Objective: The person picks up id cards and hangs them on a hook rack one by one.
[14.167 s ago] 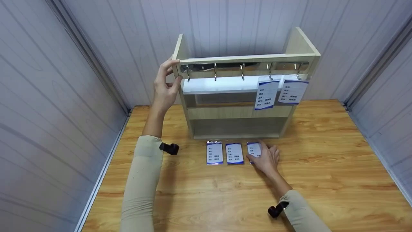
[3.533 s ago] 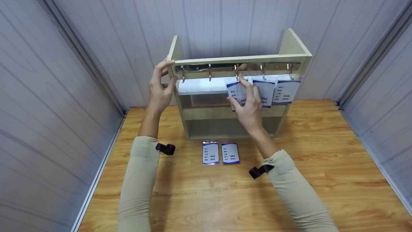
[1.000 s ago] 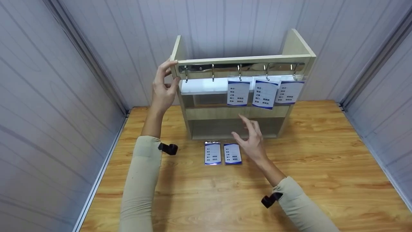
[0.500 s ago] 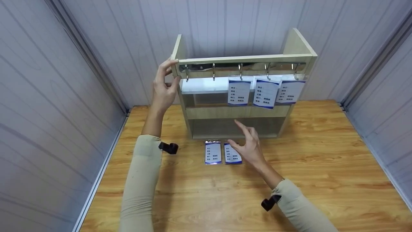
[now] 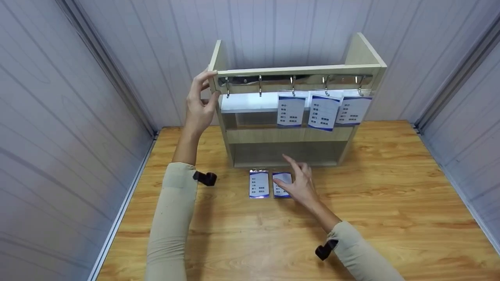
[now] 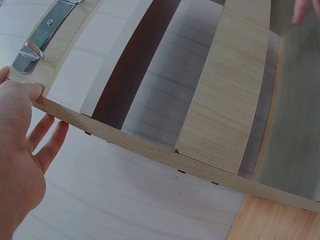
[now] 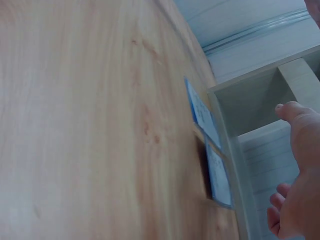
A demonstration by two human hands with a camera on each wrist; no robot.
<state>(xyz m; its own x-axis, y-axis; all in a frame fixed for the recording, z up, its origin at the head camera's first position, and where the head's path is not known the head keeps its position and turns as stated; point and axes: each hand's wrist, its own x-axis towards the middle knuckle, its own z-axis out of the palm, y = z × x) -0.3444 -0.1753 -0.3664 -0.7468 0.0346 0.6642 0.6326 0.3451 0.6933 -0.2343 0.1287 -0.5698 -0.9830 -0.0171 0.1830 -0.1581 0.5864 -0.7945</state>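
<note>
My left hand [image 5: 201,107] grips the upper left edge of a small wooden shelf [image 5: 289,135], thumb in front and fingers round the side panel. In the left wrist view, that hand [image 6: 20,150] holds the panel beside an end hook. My right hand [image 5: 301,183] is over the right-hand ID badge [image 5: 283,178] in front of the shelf, fingers spread and holding nothing; its thumb overlaps the badge. Left of it lies another badge [image 5: 259,184]. Three badges hang from the middle hook [image 5: 291,111], the fourth hook [image 5: 323,113] and the right end hook [image 5: 353,111].
A metal hook rail [image 5: 273,80] runs along the shelf's top front; its two left hooks carry nothing. The shelf stands on a wood-grain table [image 5: 250,242] against a panelled back wall [image 5: 289,31], with walls at both sides.
Earlier, my right hand picked a third badge off the table, hung it on the middle hook and let go. Over the last second it lowered toward the right-hand badge. My left hand stayed put.
</note>
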